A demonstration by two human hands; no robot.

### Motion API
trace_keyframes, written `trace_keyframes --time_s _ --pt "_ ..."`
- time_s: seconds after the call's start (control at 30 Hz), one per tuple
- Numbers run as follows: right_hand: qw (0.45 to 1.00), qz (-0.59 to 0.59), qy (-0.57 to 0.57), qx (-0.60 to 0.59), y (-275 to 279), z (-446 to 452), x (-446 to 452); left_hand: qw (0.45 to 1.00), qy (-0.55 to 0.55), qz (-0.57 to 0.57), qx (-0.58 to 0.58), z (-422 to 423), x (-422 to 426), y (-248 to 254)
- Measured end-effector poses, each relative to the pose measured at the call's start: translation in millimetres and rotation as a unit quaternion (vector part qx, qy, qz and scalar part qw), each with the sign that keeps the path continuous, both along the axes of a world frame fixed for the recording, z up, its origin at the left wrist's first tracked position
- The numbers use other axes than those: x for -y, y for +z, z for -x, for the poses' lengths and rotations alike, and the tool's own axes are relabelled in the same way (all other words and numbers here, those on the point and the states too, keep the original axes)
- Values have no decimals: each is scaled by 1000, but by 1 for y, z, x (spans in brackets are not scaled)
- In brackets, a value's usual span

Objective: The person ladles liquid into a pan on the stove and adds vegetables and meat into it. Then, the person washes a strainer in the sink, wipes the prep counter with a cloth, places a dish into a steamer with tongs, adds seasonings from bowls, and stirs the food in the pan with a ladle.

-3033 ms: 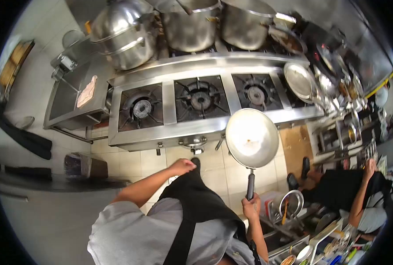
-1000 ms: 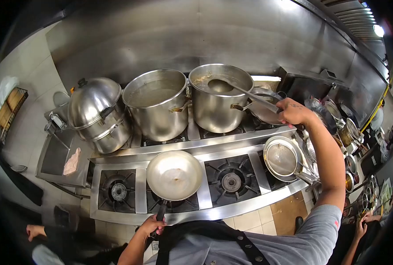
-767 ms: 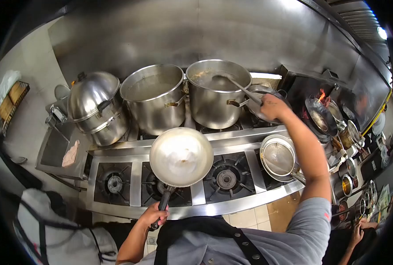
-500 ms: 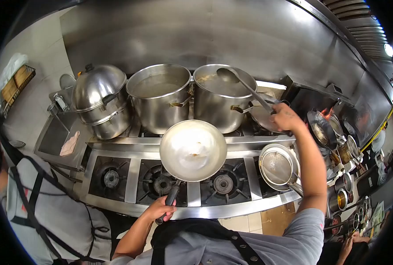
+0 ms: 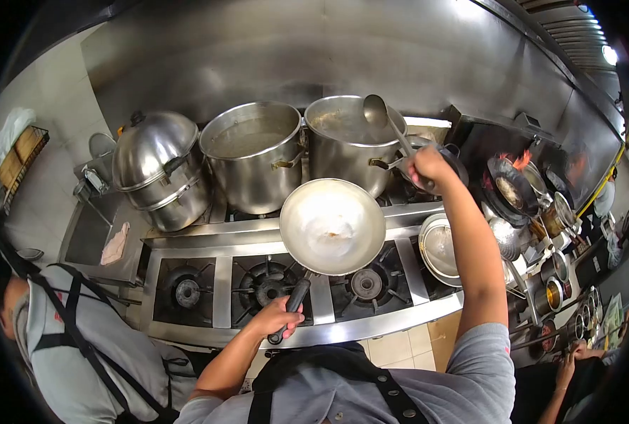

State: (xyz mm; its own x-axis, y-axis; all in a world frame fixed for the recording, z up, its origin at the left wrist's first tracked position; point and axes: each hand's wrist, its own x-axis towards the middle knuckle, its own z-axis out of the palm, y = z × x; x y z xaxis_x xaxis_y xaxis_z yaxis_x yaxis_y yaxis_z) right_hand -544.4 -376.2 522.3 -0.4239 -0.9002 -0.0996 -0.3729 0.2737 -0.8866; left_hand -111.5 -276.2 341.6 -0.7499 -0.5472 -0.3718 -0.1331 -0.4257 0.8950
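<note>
Two open stockpots (image 5: 254,173), one held pan (image 5: 333,222), one held ladle (image 5: 374,111).

A stainless-steel stove (image 5: 385,320) carries a row of iron burner grates (image 5: 272,286) along its front edge. On its raised back level, a dome-lidded steamer (image 5: 162,169) stands at the left corner, followed by a left stockpot (image 5: 251,173) and a right stockpot (image 5: 339,161). By the front right corner rests a mesh strainer (image 5: 439,242), partly hidden.
</note>
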Motion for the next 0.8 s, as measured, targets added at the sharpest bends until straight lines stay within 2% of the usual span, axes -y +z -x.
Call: trace_keyframes --time_s 0.23,0.33,0.37,0.47,0.5,0.53,0.6,0.8 --pt "989 -41 28 137 4 -4 39 1000 -10 2 1 13 3 -2" --pt "961 -42 -35 271 8 -13 57 1000 -11 -7 -2 18 4 0" --pt "915 -13 -13 404 10 -9 57 1000 -9 -10 -4 19 4 2" --pt "775 15 54 629 21 1 49 1000 -4 -8 -10 20 9 7" --pt "758 72 6 649 25 -5 44 1000 1 -10 -14 20 9 10" --pt "740 76 42 667 30 -5 39 1000 5 -13 -17 20 10 13" --pt "716 96 30 691 41 -16 27 1000 12 -12 -18 22 14 17" --pt "727 122 33 675 68 -40 1 999 12 34 -8 29 27 27"
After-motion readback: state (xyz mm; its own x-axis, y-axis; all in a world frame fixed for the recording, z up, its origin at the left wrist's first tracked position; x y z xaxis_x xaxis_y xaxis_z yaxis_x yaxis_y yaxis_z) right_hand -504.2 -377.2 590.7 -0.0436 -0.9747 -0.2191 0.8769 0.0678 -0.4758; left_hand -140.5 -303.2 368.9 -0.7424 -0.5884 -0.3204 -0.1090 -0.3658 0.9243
